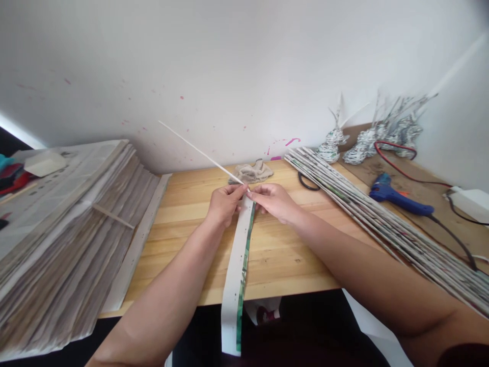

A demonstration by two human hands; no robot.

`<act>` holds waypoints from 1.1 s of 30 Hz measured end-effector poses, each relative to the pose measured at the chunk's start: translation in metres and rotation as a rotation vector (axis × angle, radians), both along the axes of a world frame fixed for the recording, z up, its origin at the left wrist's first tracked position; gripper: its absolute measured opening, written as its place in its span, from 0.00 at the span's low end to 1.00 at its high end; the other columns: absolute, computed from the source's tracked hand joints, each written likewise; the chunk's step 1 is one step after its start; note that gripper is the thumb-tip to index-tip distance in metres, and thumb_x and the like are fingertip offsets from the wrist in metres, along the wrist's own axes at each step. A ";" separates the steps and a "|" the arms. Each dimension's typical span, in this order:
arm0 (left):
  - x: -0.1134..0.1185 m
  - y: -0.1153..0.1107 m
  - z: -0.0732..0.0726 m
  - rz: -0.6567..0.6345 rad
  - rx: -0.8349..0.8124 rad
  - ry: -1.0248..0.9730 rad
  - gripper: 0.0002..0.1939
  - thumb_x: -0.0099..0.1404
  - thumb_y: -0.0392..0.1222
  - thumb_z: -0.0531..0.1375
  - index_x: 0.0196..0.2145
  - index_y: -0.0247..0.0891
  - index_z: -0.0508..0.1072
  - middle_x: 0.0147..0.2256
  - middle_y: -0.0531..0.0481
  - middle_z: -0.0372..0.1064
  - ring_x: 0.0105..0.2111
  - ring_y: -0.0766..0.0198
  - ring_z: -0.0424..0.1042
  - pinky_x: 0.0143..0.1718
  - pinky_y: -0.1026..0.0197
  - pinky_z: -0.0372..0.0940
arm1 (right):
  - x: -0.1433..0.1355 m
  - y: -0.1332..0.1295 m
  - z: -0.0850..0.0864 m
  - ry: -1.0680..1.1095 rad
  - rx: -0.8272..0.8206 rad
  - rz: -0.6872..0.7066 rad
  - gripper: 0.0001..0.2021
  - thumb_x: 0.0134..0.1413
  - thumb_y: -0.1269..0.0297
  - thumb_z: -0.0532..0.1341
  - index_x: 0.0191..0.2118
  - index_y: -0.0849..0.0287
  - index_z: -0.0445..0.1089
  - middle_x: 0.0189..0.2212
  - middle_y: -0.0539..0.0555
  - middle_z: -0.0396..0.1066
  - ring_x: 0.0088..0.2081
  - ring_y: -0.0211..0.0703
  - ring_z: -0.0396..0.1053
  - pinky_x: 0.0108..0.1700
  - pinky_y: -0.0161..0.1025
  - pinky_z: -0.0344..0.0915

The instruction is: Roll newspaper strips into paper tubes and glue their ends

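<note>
"Strip (234, 260): location, hidden parts?"

"Over the table (179, 219), lower end past its front edge. Top end covered by left hand (226, 203) and right hand (274, 201); its meeting with the rod (198, 150) cannot be made out."

"Direction?"

"Strip: long axis from hands to near edge. Rod: slants up and left, toward the wall (214, 66)."

"Material?"

"Strip: flat white paper, green-patterned margin. Rod: thin, straight, white."

"Hands?"

"Fingers curled, each pinched closed on the strip's top; lower fingers partly hidden."
</note>
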State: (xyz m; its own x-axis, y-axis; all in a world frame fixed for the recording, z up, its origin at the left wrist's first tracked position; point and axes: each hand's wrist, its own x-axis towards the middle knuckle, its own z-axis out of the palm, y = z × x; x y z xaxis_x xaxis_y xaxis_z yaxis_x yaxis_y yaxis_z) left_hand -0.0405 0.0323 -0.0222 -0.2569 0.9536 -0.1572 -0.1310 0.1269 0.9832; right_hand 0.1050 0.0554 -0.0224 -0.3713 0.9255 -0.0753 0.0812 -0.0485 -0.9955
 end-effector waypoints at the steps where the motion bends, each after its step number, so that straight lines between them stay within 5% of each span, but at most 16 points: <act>1: 0.000 0.000 0.000 -0.007 0.003 0.000 0.19 0.46 0.52 0.72 0.29 0.33 0.78 0.26 0.49 0.73 0.24 0.68 0.68 0.16 0.69 0.53 | 0.000 0.000 -0.001 -0.009 0.010 -0.002 0.10 0.52 0.59 0.67 0.30 0.62 0.72 0.24 0.50 0.72 0.23 0.33 0.66 0.19 0.29 0.60; 9: -0.003 -0.002 0.002 -0.086 -0.020 0.015 0.19 0.47 0.52 0.71 0.29 0.33 0.78 0.24 0.50 0.72 0.21 0.70 0.66 0.16 0.69 0.53 | 0.001 0.000 0.001 -0.032 -0.058 0.018 0.10 0.51 0.67 0.67 0.26 0.61 0.65 0.19 0.48 0.70 0.20 0.33 0.66 0.17 0.27 0.59; 15: -0.002 -0.003 0.006 -0.077 -0.012 0.028 0.19 0.45 0.51 0.72 0.28 0.32 0.78 0.24 0.50 0.72 0.20 0.71 0.65 0.16 0.69 0.55 | 0.001 0.001 0.001 0.023 -0.104 0.038 0.07 0.54 0.63 0.66 0.30 0.62 0.71 0.24 0.50 0.71 0.22 0.32 0.66 0.18 0.27 0.56; 18: 0.000 -0.004 0.006 -0.044 -0.010 0.030 0.18 0.45 0.50 0.72 0.27 0.32 0.78 0.24 0.50 0.72 0.20 0.71 0.65 0.16 0.69 0.55 | 0.001 0.002 -0.001 -0.057 0.002 0.040 0.11 0.57 0.59 0.63 0.29 0.61 0.70 0.22 0.48 0.69 0.21 0.32 0.62 0.18 0.29 0.54; 22: 0.001 -0.005 0.005 -0.051 0.010 0.059 0.18 0.45 0.49 0.72 0.27 0.32 0.79 0.26 0.48 0.73 0.21 0.70 0.66 0.17 0.69 0.57 | 0.007 0.004 0.001 -0.374 0.339 0.069 0.16 0.58 0.56 0.61 0.23 0.59 0.68 0.17 0.46 0.64 0.20 0.33 0.59 0.22 0.31 0.52; 25: 0.002 -0.004 0.005 -0.063 0.016 0.065 0.18 0.45 0.50 0.73 0.26 0.32 0.78 0.25 0.49 0.73 0.21 0.70 0.66 0.18 0.69 0.59 | 0.018 0.010 0.006 -0.487 0.329 0.211 0.19 0.59 0.52 0.60 0.22 0.59 0.68 0.18 0.49 0.68 0.21 0.34 0.63 0.24 0.32 0.55; 33: 0.011 -0.012 0.004 -0.131 0.042 0.227 0.13 0.51 0.47 0.69 0.28 0.33 0.78 0.24 0.50 0.71 0.21 0.68 0.66 0.19 0.67 0.63 | 0.035 0.023 0.015 -0.163 0.385 0.165 0.12 0.53 0.55 0.66 0.36 0.58 0.76 0.32 0.52 0.76 0.32 0.38 0.71 0.35 0.36 0.66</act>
